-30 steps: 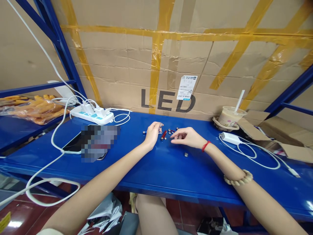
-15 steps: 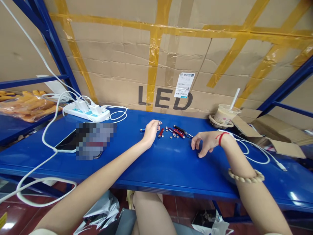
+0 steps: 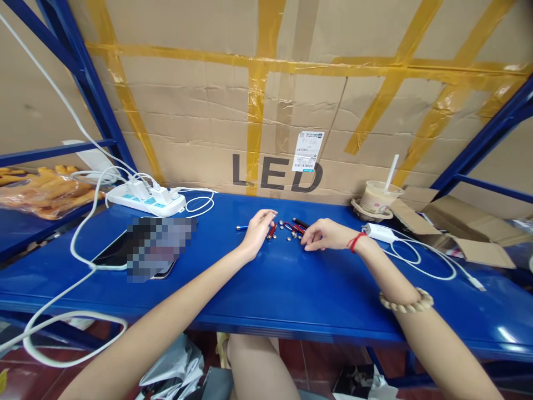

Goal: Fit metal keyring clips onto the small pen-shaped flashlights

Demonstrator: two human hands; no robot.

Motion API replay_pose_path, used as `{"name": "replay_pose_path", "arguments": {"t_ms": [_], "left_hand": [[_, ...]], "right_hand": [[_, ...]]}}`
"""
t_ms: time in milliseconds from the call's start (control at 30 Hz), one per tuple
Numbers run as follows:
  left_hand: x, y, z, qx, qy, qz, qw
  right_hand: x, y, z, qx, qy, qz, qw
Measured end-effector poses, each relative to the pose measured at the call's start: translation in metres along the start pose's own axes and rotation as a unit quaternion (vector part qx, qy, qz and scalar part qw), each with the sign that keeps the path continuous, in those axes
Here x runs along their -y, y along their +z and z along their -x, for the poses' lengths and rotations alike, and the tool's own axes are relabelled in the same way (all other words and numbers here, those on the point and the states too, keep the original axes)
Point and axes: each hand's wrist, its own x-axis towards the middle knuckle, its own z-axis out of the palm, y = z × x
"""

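Several small red and black pen-shaped lights and little round silver parts lie in a cluster at the middle back of the blue table. My left hand rests at the cluster's left edge, fingers curled around a small slim metal piece whose tip pokes out to the left. My right hand lies at the cluster's right edge, fingertips pinched together on the small parts; what they hold is too small to name. A red string circles that wrist.
A white power strip with plugs and white cables sits back left, a phone beside it. A lidded drink cup with a straw, a white charger and cardboard boxes stand at the right. A taped cardboard wall backs the table.
My right hand went out to the right on the table, then came back to the cluster of small parts. My left hand stayed at the cluster's left side.
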Motion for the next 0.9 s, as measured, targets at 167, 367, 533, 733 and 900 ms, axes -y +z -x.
{"name": "replay_pose_path", "arguments": {"t_ms": [167, 367, 533, 733, 900], "left_hand": [[0.0, 0.001, 0.003, 0.041, -0.011, -0.008, 0.999], [0.004, 0.002, 0.005, 0.082, -0.023, -0.01, 0.996], [0.005, 0.004, 0.005, 0.107, -0.024, -0.014, 0.994], [0.008, 0.004, 0.005, 0.12, -0.006, -0.036, 0.992], [0.008, 0.002, 0.004, 0.105, 0.006, -0.056, 0.993]], "right_hand": [[0.01, 0.001, -0.003, -0.115, -0.082, 0.065, 0.988], [0.017, 0.004, -0.006, -0.26, -0.105, 0.05, 0.959], [0.017, 0.014, -0.01, -0.271, -0.074, -0.091, 0.956], [0.023, 0.018, -0.009, -0.265, -0.099, -0.13, 0.95], [0.024, 0.018, -0.01, -0.269, -0.132, -0.105, 0.948]]}}
